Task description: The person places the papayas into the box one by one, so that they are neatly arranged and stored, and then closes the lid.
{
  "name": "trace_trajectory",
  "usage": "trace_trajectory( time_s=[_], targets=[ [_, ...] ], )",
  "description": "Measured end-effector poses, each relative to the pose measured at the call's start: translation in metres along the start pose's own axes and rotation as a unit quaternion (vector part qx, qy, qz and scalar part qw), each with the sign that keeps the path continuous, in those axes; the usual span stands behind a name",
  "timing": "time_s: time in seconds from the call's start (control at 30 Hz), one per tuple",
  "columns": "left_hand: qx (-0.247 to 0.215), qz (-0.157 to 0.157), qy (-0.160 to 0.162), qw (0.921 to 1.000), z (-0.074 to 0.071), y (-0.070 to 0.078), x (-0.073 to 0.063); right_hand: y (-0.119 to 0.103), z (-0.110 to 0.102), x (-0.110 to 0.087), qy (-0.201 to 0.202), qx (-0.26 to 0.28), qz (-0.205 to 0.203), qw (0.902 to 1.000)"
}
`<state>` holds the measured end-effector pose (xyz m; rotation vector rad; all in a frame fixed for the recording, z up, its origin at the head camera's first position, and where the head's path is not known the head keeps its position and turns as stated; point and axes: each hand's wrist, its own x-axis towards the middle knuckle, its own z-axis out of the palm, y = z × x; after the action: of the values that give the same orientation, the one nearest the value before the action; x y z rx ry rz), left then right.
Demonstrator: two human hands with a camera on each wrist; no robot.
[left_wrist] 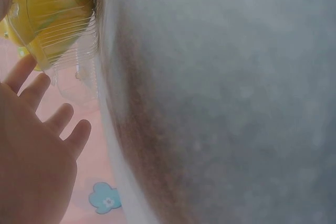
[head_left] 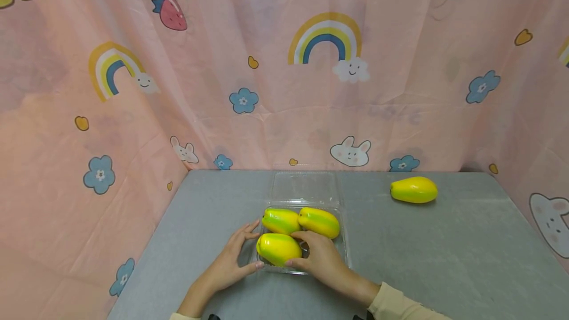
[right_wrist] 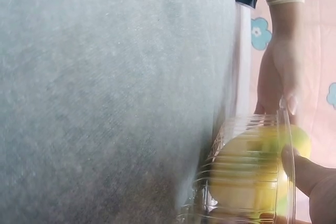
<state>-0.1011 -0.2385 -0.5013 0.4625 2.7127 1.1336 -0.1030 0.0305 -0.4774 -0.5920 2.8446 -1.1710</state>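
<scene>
In the head view, my left hand [head_left: 231, 258] is spread beside the clear container [head_left: 344, 248]; my right hand [head_left: 323, 260] pinches the nearest fruit [head_left: 276, 250] inside; left wrist: fingers [left_wrist: 35, 92] apart; right wrist: thumb [right_wrist: 298, 170] against that fruit.

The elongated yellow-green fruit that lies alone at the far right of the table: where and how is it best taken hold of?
Probably from above, with the right hand, pinching across its thick middle on the near and far long sides: the elongated yellow-green fruit lies sideways, its length running roughly left to right, narrowing towards its left end.
</scene>
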Motion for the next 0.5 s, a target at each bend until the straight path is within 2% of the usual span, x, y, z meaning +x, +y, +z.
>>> trace_trajectory(
  time_s=[0.5],
  targets=[
    [0.005,0.008,-0.001,1.0,-0.001,0.001,-0.001,0.002,-0.017,-0.008,-0.016,0.063,0.015,0.9978]
  ],
)
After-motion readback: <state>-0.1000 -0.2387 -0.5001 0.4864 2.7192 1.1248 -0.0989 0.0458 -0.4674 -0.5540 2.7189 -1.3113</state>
